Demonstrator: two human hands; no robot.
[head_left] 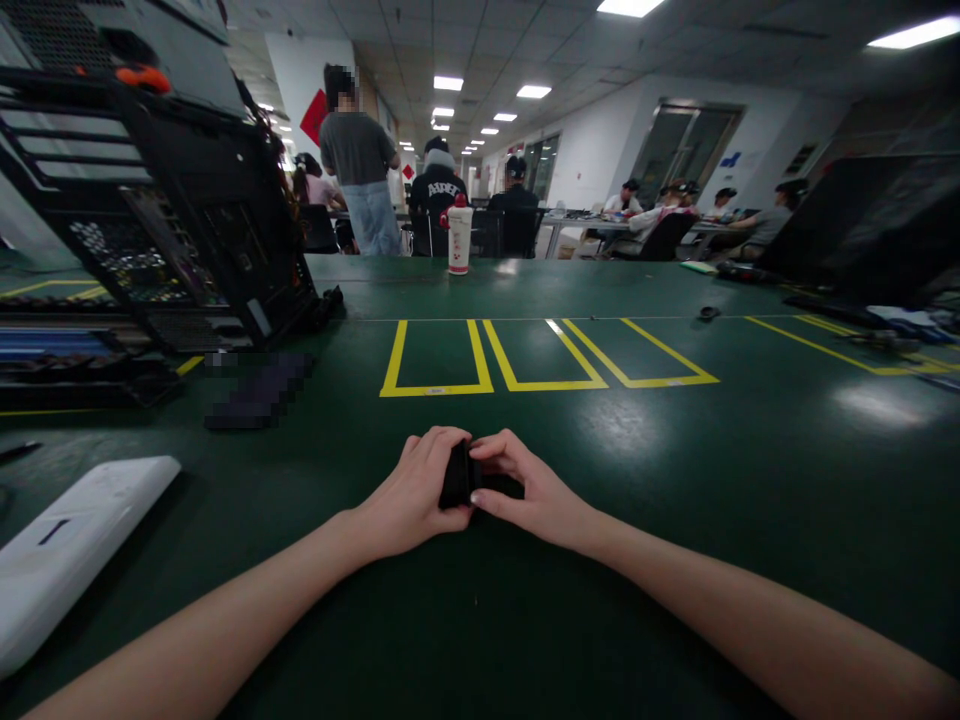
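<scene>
Bare forearms (247, 600) reach in from the two lower corners of the head view, bringing both hands together around a small black object (455, 482) at the middle of the green table (480, 660). The left hand (409, 492) is partly closed on it, fingers curled over the far side and thumb along the near side; the right hand (544, 497) has its fingers bent, with fingertips and thumb set a little apart at the object's right edge. Handling it well means letting the left hand carry the hold while the right fingertips make small, even adjustments, keeping the object square between them and low over the surface; squeezing from both sides could make it slip or twist. Beyond the hands lie yellow tape outlines (450, 389). Most of the object is covered by fingers, so its shape and any seam or opening are hard to make out, and it may be touching the table, though the dark surroundings leave that uncertain. The white device (90, 540) is cut off at the left edge, and a dark item (259, 395) beyond it is pixelated.
</scene>
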